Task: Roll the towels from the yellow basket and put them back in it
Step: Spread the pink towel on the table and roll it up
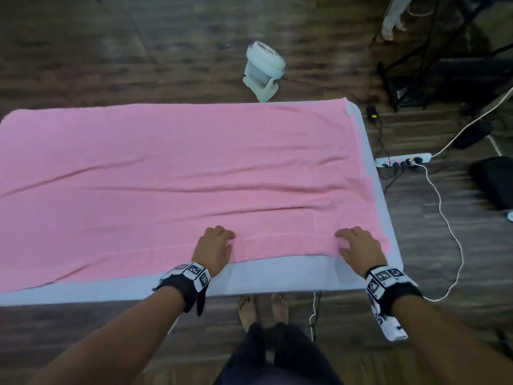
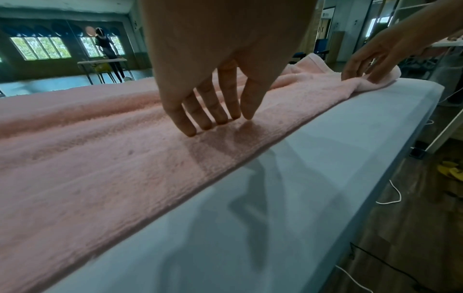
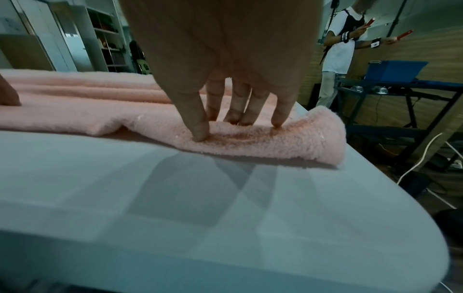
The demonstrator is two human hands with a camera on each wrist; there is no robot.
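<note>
A large pink towel (image 1: 166, 176) lies spread flat over the white padded table (image 1: 277, 276), with long creases across it. My left hand (image 1: 226, 237) rests on the towel just inside its near edge, and the straight fingertips (image 2: 190, 130) touch the pile. My right hand (image 1: 342, 241) is at the towel's near right corner. In the right wrist view its thumb (image 3: 200, 134) and fingers press down into the towel (image 3: 300, 142), and the corner curls up beside them. No yellow basket shows in any view.
A white fan (image 1: 263, 70) stands on the wood floor beyond the table. A power strip (image 1: 402, 161) with cables and dark bags (image 1: 494, 182) lie to the right. My bare feet (image 1: 261, 309) are at the near edge. Another person (image 3: 343, 49) stands farther off.
</note>
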